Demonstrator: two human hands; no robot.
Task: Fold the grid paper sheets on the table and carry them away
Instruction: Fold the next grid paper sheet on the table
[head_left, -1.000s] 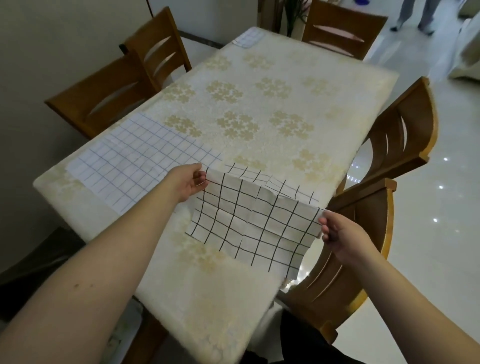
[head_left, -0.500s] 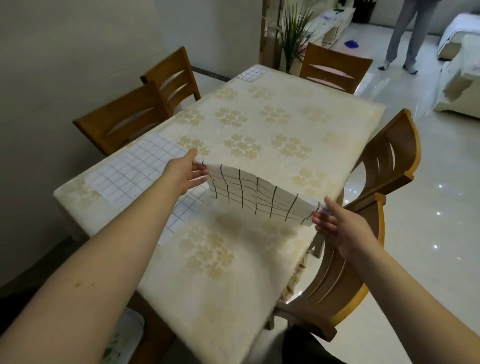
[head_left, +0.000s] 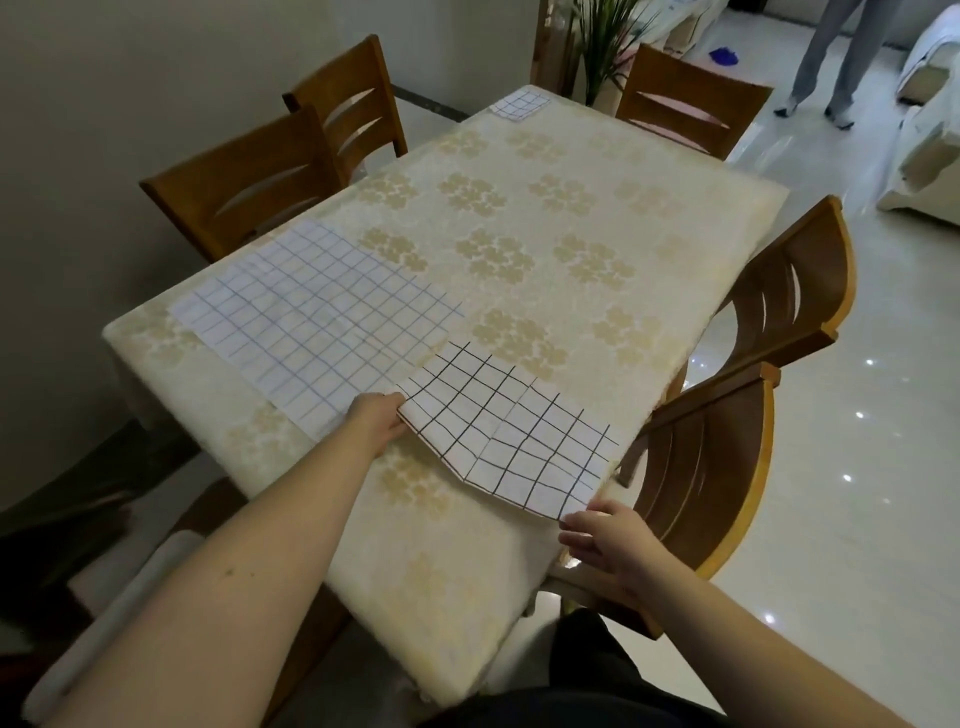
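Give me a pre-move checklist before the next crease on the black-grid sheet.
1. Left hand holds the black-grid sheet at its left corner: ok.
2. Right hand has a grip on the near corner: cannot tell; fingers look straight, just touching.
3. Sheet lies flat: not ok, the near edge is bent.
4. Sheet fully on the table: not ok, the right part overhangs the edge.
5. Blue-grid sheet clear of it: not ok, their corners overlap.
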